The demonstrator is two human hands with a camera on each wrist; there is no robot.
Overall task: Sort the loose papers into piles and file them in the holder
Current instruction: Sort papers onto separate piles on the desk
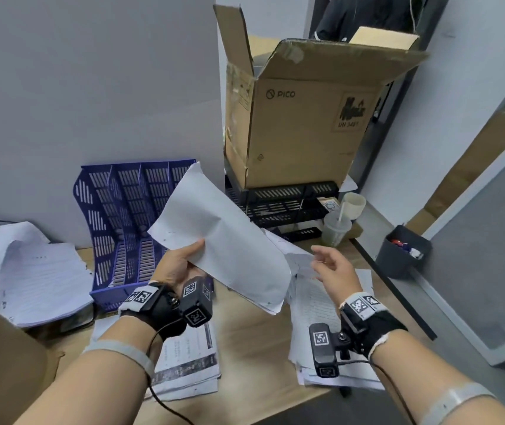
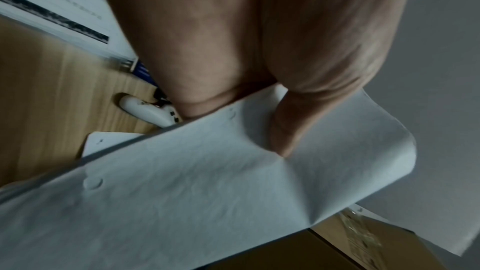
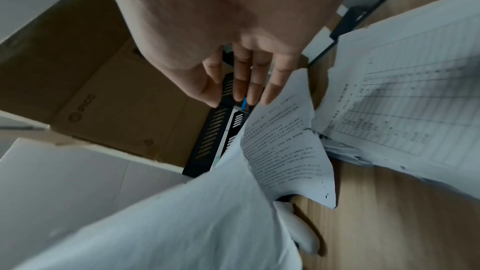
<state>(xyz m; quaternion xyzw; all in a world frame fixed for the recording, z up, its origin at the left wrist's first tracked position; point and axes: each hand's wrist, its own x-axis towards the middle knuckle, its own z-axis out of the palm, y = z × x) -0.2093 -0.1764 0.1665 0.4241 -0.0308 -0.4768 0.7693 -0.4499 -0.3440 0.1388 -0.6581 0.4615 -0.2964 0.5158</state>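
Note:
My left hand [image 1: 183,259] pinches a thin stack of white sheets [image 1: 220,234] by its edge and holds it tilted in the air above the desk; in the left wrist view the thumb [image 2: 285,130] presses on the held sheets [image 2: 207,192]. The blue slotted file holder [image 1: 128,228] stands behind, against the wall. My right hand [image 1: 327,265] hovers with relaxed fingers beside the held stack, above a printed pile [image 1: 315,302]; in the right wrist view its fingers [image 3: 244,81] hold nothing, close to a curled printed sheet [image 3: 283,141].
A pile of lined papers [image 1: 39,280] lies at the left, another printed pile [image 1: 189,360] under my left wrist. An open cardboard box [image 1: 303,124] sits on black trays [image 1: 285,207]. Plastic cups [image 1: 340,222] and a dark bin [image 1: 404,250] stand at the right.

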